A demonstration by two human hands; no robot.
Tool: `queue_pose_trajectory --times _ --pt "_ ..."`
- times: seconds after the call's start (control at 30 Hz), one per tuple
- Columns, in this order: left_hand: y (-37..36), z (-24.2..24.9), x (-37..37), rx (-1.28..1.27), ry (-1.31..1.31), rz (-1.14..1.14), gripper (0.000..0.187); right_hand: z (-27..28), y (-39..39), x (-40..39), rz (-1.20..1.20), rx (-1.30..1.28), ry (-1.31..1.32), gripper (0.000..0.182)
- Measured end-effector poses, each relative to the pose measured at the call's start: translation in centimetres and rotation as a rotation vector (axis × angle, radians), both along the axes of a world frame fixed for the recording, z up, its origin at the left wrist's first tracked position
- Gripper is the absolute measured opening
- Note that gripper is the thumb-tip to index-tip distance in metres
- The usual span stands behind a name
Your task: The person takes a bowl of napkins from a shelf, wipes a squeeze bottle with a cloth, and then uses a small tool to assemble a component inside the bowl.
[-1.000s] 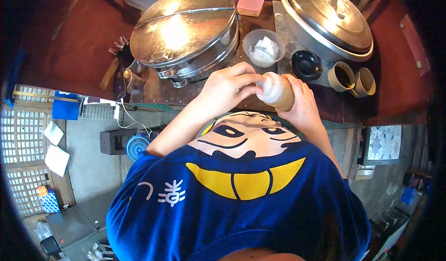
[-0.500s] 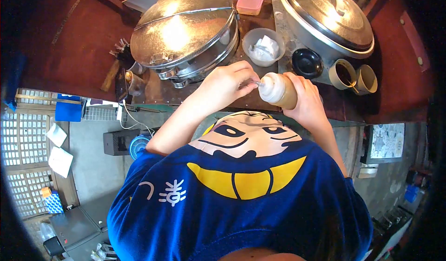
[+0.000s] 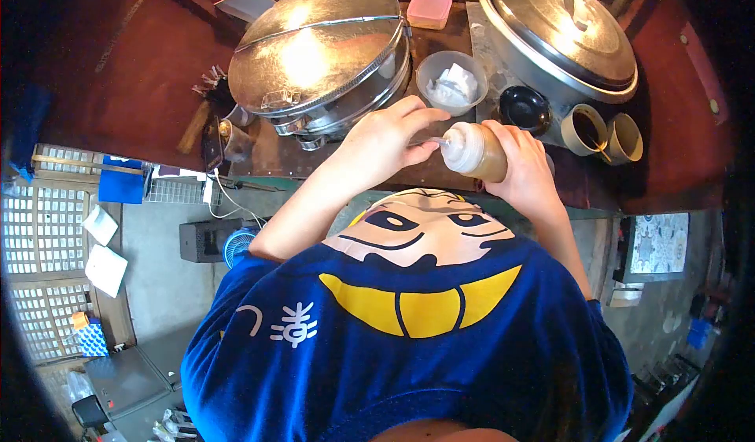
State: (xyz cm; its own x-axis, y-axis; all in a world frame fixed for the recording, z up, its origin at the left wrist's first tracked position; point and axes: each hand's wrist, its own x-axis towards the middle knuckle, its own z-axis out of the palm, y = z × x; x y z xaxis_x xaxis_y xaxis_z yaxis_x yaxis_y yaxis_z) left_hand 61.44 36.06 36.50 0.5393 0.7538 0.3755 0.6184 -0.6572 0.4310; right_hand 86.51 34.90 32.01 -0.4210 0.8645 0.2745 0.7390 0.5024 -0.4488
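Plastic bottle [image 3: 484, 157], held tilted over the near edge of the counter [image 3: 271, 152]: the right hand [image 3: 521, 161] wraps its body, apparently to steady it, while the left hand [image 3: 392, 139] pinches its narrow tip [image 3: 443, 141].

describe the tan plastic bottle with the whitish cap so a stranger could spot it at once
From the large round silver metal pot at upper right, look down and left to the right hand. It grips the tan plastic bottle; unlike the shiny black round bowl nearby, it has a whitish cap.
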Motion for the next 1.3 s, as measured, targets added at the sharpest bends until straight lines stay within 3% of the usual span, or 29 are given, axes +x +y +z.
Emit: queue_pose_trajectory --times 0.27,0.73,1.07,1.17,1.2,1.3 --pt "0.3 -0.8 0.4 0.008 0.096 -0.062 0.015 0.2 0.2 0.1 0.018 0.020 0.002 0.085" --pt "1.1 -0.7 0.3 0.038 -0.093 -0.005 0.017 3.2 0.9 1.0 0.000 0.131 -0.129 0.081" --pt "3.2 0.0 3.0 0.193 -0.626 0.156 0.017 15.0 4.2 0.4 0.052 0.798 -0.533 0.058" --pt "3.0 1.5 3.8 0.168 -0.734 0.270 0.017 18.7 5.6 -0.4 0.166 0.998 -0.599 0.054" --pt "3.0 2.0 4.1 0.155 -0.817 0.267 0.016 19.6 5.5 -0.7 0.150 0.916 -0.635 0.066" --pt "3.5 2.5 3.9 0.221 -0.867 0.283 0.015 21.9 5.3 -2.3 0.168 1.007 -0.729 0.063"
